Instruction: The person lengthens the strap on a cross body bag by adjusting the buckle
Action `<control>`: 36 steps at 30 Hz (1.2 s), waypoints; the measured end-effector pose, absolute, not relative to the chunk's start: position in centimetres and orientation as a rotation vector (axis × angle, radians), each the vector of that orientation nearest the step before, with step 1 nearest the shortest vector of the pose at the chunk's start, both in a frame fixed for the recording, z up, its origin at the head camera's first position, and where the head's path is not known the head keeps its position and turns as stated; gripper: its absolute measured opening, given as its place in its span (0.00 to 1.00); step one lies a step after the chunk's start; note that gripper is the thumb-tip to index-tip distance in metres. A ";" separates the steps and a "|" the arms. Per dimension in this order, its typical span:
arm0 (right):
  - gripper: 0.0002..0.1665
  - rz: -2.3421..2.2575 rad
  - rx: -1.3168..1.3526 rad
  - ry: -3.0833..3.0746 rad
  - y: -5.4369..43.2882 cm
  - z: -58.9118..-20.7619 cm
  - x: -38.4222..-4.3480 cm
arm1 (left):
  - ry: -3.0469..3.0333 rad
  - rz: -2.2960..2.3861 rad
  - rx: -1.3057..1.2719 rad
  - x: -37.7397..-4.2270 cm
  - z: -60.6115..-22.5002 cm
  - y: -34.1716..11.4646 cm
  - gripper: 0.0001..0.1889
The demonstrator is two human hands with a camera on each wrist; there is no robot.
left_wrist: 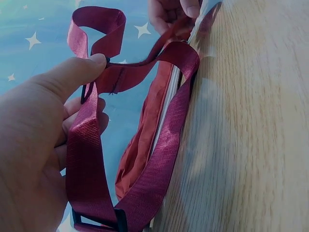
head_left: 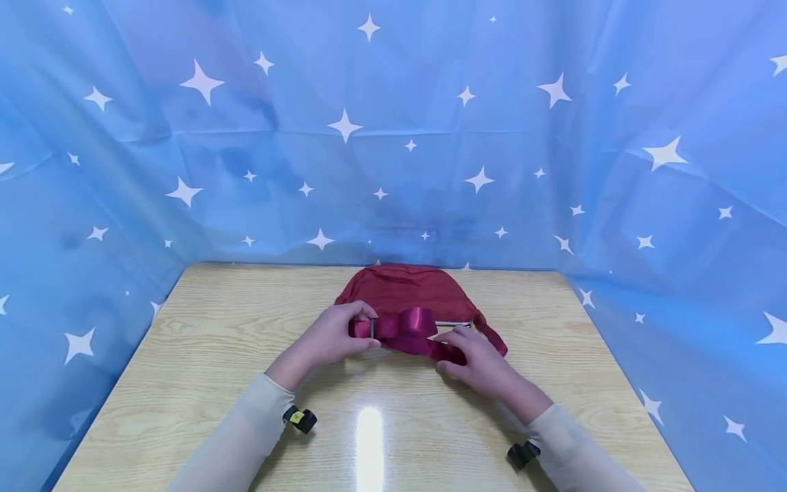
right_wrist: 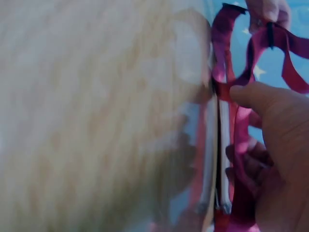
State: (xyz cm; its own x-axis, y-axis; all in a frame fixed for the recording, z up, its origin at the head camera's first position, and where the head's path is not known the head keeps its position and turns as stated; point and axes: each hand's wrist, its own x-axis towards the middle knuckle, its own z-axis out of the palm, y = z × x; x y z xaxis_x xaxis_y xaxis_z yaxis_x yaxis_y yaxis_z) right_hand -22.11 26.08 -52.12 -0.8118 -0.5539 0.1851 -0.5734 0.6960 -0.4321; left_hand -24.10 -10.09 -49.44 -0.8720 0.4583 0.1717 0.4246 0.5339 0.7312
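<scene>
A dark red fabric bag (head_left: 408, 290), perhaps a waist bag, lies at the far edge of the table, its zipper (head_left: 453, 323) facing the person. In front of it the shiny wine-red strap (head_left: 413, 342) is raised in loops. My left hand (head_left: 337, 333) pinches this strap between thumb and fingers, right at a dark slider. A second black slider buckle (left_wrist: 99, 221) shows lower on the webbing in the left wrist view. My right hand (head_left: 478, 360) holds another stretch of the strap by the bag's right end, thumb (right_wrist: 246, 95) on one side and fingers curled on the other.
The light wood-grain table (head_left: 203, 383) carries a bright glare streak near its front. Behind it and at both sides hangs a blue curtain (head_left: 399, 164) with white stars. Each wrist wears a small black camera (head_left: 301, 419) over a pale sleeve (head_left: 236, 427).
</scene>
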 end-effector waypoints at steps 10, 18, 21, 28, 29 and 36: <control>0.29 0.699 0.967 -2.733 28.7 -51.1 -22.5 | 2.725 1.291 0.762 -24.3 -49.5 -10.6 0.22; 0.26 0.494 0.914 -2.878 30.4 -51.1 -22.7 | 2.703 1.353 0.780 -24.3 -49.7 -10.8 0.19; 0.27 0.385 0.947 -2.881 30.3 -51.2 -22.8 | 2.700 1.343 0.774 -24.4 -49.7 -10.8 0.18; 0.36 0.592 0.914 -2.897 27.1 -51.0 -22.4 | 2.684 1.355 0.748 -24.4 -49.7 -10.8 0.18; 0.37 0.653 0.905 -2.897 26.4 -51.1 -22.4 | 2.686 1.355 0.749 -24.4 -49.7 -10.8 0.18; 0.42 0.812 0.890 -2.887 21.7 -51.6 -22.5 | 2.689 1.365 0.786 -24.4 -49.7 -10.7 0.18</control>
State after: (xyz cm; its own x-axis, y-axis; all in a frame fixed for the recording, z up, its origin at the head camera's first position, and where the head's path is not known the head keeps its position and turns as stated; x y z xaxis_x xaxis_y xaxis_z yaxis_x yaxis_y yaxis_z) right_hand -22.51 21.68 -51.57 -0.8381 -0.5216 0.1600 -0.5285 0.7035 -0.4751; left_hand -24.43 -10.73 -49.71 -0.8726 0.4460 0.1993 0.4241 0.4893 0.7621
